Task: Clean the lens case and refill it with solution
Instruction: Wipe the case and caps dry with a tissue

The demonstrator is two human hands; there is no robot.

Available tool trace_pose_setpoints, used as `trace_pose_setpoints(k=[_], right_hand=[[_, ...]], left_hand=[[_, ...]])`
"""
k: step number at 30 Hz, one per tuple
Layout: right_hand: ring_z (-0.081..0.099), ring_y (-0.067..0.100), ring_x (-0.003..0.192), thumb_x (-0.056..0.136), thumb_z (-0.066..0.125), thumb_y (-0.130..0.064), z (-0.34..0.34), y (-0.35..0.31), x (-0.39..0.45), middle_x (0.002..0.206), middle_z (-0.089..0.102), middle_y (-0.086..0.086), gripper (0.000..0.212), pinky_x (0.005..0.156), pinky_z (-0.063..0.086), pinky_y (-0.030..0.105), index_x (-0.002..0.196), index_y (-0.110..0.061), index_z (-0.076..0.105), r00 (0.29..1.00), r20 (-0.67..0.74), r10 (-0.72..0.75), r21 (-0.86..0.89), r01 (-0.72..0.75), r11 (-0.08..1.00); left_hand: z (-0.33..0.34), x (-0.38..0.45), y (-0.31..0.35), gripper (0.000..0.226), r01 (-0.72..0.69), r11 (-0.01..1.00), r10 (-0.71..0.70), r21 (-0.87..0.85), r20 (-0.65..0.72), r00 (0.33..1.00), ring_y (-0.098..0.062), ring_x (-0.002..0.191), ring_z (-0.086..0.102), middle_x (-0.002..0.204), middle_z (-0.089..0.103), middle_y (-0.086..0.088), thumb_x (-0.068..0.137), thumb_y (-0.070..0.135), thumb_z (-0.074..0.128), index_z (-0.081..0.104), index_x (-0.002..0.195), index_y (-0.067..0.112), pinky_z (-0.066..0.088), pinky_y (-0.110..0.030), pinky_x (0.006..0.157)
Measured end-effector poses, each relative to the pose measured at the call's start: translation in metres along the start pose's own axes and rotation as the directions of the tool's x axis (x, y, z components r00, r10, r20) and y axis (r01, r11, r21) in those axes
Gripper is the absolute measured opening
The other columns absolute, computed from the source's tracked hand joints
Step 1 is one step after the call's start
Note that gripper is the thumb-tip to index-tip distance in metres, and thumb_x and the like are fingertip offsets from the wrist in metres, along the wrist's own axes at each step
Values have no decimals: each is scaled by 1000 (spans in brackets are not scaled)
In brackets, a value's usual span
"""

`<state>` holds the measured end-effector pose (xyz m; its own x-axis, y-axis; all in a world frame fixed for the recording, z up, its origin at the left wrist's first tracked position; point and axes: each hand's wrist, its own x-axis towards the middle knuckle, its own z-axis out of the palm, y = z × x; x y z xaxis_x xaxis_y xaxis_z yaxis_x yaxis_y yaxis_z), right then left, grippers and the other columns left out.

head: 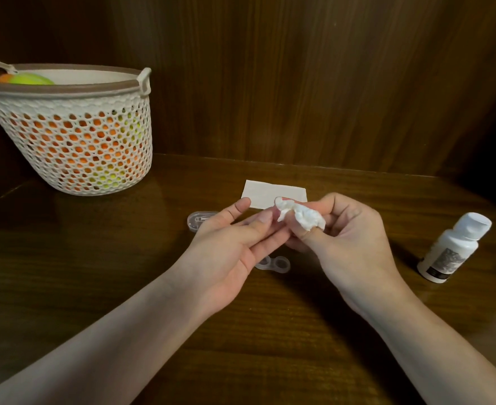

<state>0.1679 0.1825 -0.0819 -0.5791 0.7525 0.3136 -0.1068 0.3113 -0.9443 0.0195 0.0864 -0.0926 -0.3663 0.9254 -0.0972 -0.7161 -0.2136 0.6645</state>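
A crumpled white tissue [301, 214] is pinched between the thumb and fingers of the right hand [349, 241], and its tip is touched by the nearly straight fingers of the left hand [235, 244]. The clear lens case [273, 263] is seen lying on the wooden table [95, 273] beneath the hands. A solution bottle [452, 248] is stood to the right, a folded paper [273, 193] and a clear lid [198, 220] behind, and a basket [74, 130] at far left.

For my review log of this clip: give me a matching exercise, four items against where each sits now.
Items:
1. crumpled tissue
2. solution bottle
3. lens case
4. basket

Places:
A. far left of the table
B. on the table under the hands
C. pinched in the right hand
D. standing at the right

Pairs: 1-C, 2-D, 3-B, 4-A
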Motion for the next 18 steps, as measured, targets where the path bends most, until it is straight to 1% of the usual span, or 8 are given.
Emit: trace_pose_setpoints(k=[1,3,6,7,9,13,15,18], right_hand=[[83,11,93,81,84,-29,0,-1,0,95,85,-10,9,69,66,24,88,-33,80,1000,-13,4,25,-4,1000],[83,13,90,79,83,-34,0,0,-1,93,85,-6,10,68,66,25,88,-34,81,1000,-21,18,54,-17,998],[83,17,94,79,85,-37,-2,2,1,96,85,-2,11,72,68,32,88,-33,81,998,-7,62,85,-61,995],[83,17,95,78,86,-39,-3,3,1,97,85,-3,13,73,68,33,89,-33,82,998,-7,70,74,-69,995],[82,14,97,78,86,-43,-3,4,2,98,84,-6,18,75,68,32,92,-34,83,998,-10,58,16,-57,998],[80,8,98,83,84,-43,-2,4,1,99,84,-12,15,73,64,22,95,-35,84,1000,9,30,-7,-30,1000],[79,7,98,85,83,-44,-2,4,2,100,84,-15,13,76,65,25,95,-37,84,1000,-10,19,-55,-20,998],[79,7,94,85,86,-42,-3,4,4,96,83,-18,11,84,66,35,95,-38,85,998,-51,31,-159,-39,987]], left_hand=[[1,0,0,66,-2,1000,2,12,6,1000,-35,105,80,115,79,-24,77,-10,71,52,135,17,67,-41,76],[2,0,1,61,-12,999,12,39,6,1000,-34,105,80,114,79,-23,78,-8,71,53,130,18,67,-41,76],[2,-1,0,58,-15,997,15,75,3,1000,-33,106,80,115,79,-24,78,-7,71,52,125,22,67,-44,84],[2,-1,0,59,-11,996,11,84,5,1000,-33,107,79,117,78,-24,77,-7,72,52,124,22,66,-46,88],[2,-1,-1,62,0,995,-1,101,13,1000,-33,110,78,119,78,-21,74,-6,75,53,125,23,64,-48,93],[2,0,-1,65,-6,994,2,113,34,999,-35,111,78,120,78,-20,75,-6,76,53,129,22,65,-47,92],[1,-1,0,67,-13,995,9,104,40,999,-35,111,78,121,78,-21,76,-6,76,52,132,21,64,-47,92],[1,0,1,67,-26,996,25,81,24,999,-33,110,78,118,79,-21,75,-5,75,52,133,19,64,-46,92]])
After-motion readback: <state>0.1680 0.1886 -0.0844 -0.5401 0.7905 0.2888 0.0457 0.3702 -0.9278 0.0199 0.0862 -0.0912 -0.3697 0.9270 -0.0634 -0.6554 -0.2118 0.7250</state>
